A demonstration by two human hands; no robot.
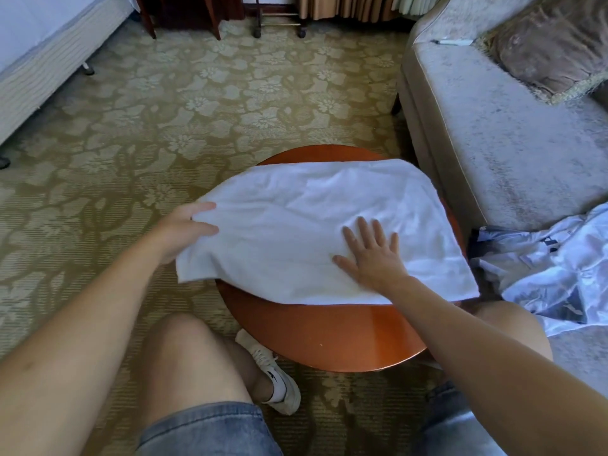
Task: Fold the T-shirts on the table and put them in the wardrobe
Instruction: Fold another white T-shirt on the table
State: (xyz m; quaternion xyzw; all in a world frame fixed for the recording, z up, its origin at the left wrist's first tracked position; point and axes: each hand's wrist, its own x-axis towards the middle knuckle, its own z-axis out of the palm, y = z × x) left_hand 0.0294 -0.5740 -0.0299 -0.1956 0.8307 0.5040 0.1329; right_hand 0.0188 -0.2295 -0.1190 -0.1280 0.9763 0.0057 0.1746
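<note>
Sofa (pixel 493 143): I see it at the right, a crumpled pale garment (pixel 559 278) on it
Table (pixel 329 337): round, reddish wood
T-shirt (pixel 312 225): white, spread over the table, left end overhanging
Left hand (pixel 187 228): thumb and fingers clamped on the shirt's left edge
Right hand (pixel 371 255): flat on the shirt, fingers apart

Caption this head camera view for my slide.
Left hand grips the white T-shirt; right hand presses it flat on the round table.
</note>
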